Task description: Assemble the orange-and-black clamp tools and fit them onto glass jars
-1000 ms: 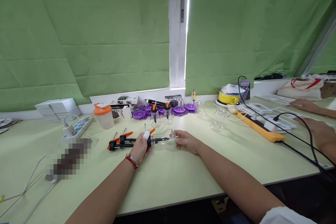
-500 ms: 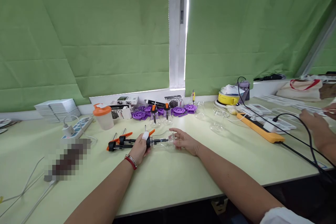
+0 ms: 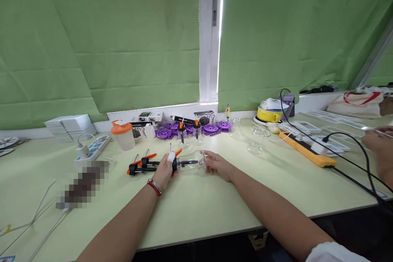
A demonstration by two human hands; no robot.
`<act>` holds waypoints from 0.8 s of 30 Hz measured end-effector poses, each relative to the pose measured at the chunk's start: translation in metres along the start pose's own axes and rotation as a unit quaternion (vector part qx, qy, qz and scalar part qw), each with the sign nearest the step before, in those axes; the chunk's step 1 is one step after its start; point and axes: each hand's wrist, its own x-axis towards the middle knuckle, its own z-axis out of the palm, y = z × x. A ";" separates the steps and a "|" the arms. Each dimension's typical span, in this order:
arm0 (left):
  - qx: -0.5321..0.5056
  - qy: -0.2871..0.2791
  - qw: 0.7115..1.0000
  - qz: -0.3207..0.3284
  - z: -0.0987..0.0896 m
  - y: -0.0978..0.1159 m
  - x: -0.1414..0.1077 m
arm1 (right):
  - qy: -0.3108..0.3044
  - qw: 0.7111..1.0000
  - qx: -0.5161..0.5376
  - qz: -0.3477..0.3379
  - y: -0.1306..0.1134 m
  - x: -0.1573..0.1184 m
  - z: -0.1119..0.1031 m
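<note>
My left hand (image 3: 165, 171) is wrapped round the black collar of a pump top with an orange lever, its thumb in a white covering. That top sits at the neck of a clear glass bottle (image 3: 192, 163), which lies on its side with a black stem inside. My right hand (image 3: 219, 166) has its fingers closed on the bottle's base end. Two more black pump tops with orange levers (image 3: 143, 165) lie to the left. Two glass bottles with such tops (image 3: 182, 135) stand upright behind my hands.
Purple plastic parts (image 3: 164, 133), small boxes (image 3: 144, 131) and an orange-lidded shaker (image 3: 123, 136) line the back. Clear glass bottles (image 3: 256, 141) stand right of centre. An orange power strip (image 3: 307, 151), cables and a person's hand (image 3: 379, 143) are at the right.
My right fingers have closed in against the bottle's base. The person's hand at the far right has shifted. The view has moved slightly.
</note>
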 end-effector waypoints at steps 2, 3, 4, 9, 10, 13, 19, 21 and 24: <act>-0.003 -0.003 1.000 0.001 0.001 0.000 0.000 | 0.010 1.000 -0.008 0.014 0.002 0.003 0.001; -0.007 0.000 1.000 -0.002 0.001 0.000 0.000 | 0.014 1.000 -0.014 0.016 0.003 0.004 0.001; -0.010 0.005 1.000 -0.008 0.001 0.000 -0.001 | 0.014 1.000 -0.018 0.014 0.004 0.004 0.000; -0.010 0.011 1.000 -0.013 0.000 0.001 0.000 | -0.021 1.000 0.005 -0.012 0.003 0.000 -0.003; -0.006 0.006 1.000 -0.011 0.000 0.001 0.000 | -0.020 1.000 0.010 -0.011 0.002 0.000 -0.004; 0.003 -0.010 1.000 -0.004 -0.001 0.000 0.000 | -0.009 1.000 0.003 0.009 0.001 0.001 -0.002; -0.006 0.007 1.000 -0.012 0.000 0.001 0.000 | -0.007 1.000 0.002 -0.002 0.000 0.000 0.000; -0.004 0.012 1.000 -0.012 0.000 0.001 0.000 | -0.011 1.000 0.012 -0.017 -0.001 -0.001 -0.001; 0.001 0.009 1.000 -0.012 0.000 0.000 0.001 | -0.008 1.000 -0.003 -0.008 -0.002 -0.001 0.000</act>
